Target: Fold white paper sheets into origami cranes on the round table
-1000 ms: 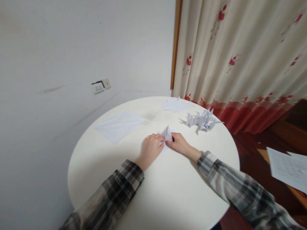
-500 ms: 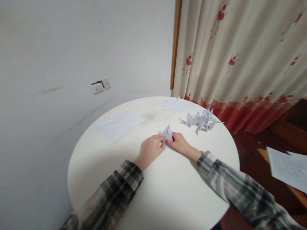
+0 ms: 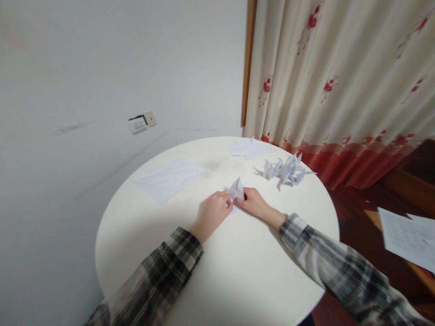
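One round white counter filled the lower view, pushed close to a pale wall. Surface smooth, with a faint grey patch beyond the hands. Near mid-counter stood a peaked piece of folded white paper, point upward, with paper spread flat at its base; could not tell whether that was all one piece. Right hand gripped its right side, thumb in front, fingers behind. Left hand was at its lower left, fingers curled narrow, thumb near forefinger; could not tell whether paper was pinched between them. Both sleeves grey-and-black plaid.

Left on the counter: a flat white sheet, lying askew. Far edge: overlapping loose papers, a small folded piece on top. To the right, a tight cluster of crane-like origami figures, tips pointing up and outward.

Room: socket plate beside a second wall plate; a dark scuff left of these. Wooden trim, then a cream curtain, red-flowered, red-hemmed. Dark reddish floor; at far right, written pages on something wooden.
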### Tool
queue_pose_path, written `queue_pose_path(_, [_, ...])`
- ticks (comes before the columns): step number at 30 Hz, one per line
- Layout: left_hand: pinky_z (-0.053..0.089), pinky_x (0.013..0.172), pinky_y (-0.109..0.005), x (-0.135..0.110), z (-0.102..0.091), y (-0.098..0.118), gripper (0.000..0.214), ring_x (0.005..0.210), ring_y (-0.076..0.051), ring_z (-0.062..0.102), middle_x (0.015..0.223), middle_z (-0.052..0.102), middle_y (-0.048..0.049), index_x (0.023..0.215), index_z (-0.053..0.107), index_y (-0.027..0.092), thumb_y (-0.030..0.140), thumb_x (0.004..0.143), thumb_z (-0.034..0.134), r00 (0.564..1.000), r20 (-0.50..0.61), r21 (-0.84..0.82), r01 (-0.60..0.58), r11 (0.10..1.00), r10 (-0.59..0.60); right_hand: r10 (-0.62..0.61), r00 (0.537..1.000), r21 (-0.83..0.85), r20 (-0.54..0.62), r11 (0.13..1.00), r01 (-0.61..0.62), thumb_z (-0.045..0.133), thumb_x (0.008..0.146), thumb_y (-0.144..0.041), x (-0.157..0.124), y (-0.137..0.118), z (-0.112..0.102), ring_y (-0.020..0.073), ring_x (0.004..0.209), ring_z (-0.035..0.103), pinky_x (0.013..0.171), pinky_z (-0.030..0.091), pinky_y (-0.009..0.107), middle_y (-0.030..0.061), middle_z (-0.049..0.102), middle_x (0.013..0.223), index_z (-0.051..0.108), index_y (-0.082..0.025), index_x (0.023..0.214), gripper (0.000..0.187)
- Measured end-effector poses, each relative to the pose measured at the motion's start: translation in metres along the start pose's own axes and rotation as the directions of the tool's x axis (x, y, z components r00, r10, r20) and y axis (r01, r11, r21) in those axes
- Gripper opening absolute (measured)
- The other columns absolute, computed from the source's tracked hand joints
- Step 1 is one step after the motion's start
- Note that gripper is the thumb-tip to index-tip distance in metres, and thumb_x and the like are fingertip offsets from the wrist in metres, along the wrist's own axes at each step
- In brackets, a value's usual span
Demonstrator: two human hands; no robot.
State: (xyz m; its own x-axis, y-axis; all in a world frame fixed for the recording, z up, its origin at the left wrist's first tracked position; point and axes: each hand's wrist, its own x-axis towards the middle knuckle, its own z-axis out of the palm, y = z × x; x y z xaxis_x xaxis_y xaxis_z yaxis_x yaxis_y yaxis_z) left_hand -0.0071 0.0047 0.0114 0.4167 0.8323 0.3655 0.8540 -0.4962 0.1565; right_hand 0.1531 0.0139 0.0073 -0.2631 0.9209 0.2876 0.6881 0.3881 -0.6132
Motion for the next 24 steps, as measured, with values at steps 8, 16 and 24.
queue_pose_path(8, [0.043,0.068,-0.026,0.0022,0.0039,-0.0020,0.014,0.074,-0.017,0.059,0.074,0.064,-0.0037,0.066,0.061,0.018,0.018,0.076,0.050,1.000,-0.010,-0.040,-0.002,0.999,0.002,-0.014,1.000,-0.008,-0.003,1.000,0.014,0.049,0.070,-0.021,-0.0005,-0.0023,-0.0015,0.0092,0.053,0.041,0.051,0.027,0.019,-0.0009,0.052,0.058,0.058,-0.013,0.066,0.013])
queue_pose_path(16, [0.043,0.071,-0.024,0.0024,0.0061,-0.0025,0.017,0.074,-0.015,0.060,0.076,0.065,-0.0040,0.068,0.063,0.017,0.018,0.077,0.049,1.000,-0.004,-0.090,0.015,0.996,-0.016,-0.055,0.998,-0.058,-0.018,0.997,0.054,0.053,0.071,-0.023,0.0007,0.0006,0.0009,0.0086,0.053,0.040,0.052,0.026,0.020,-0.0018,0.052,0.058,0.055,-0.014,0.063,0.012])
queue_pose_path(24, [0.043,0.070,-0.024,0.0039,0.0042,-0.0001,0.016,0.074,-0.015,0.059,0.075,0.065,-0.0039,0.067,0.063,0.018,0.018,0.076,0.050,1.000,0.000,-0.105,0.012,0.994,-0.012,-0.019,0.999,-0.141,-0.033,0.990,0.014,0.053,0.071,-0.022,-0.0013,-0.0046,-0.0006,0.0101,0.054,0.044,0.052,0.027,0.021,0.0013,0.058,0.061,0.058,-0.014,0.066,0.011])
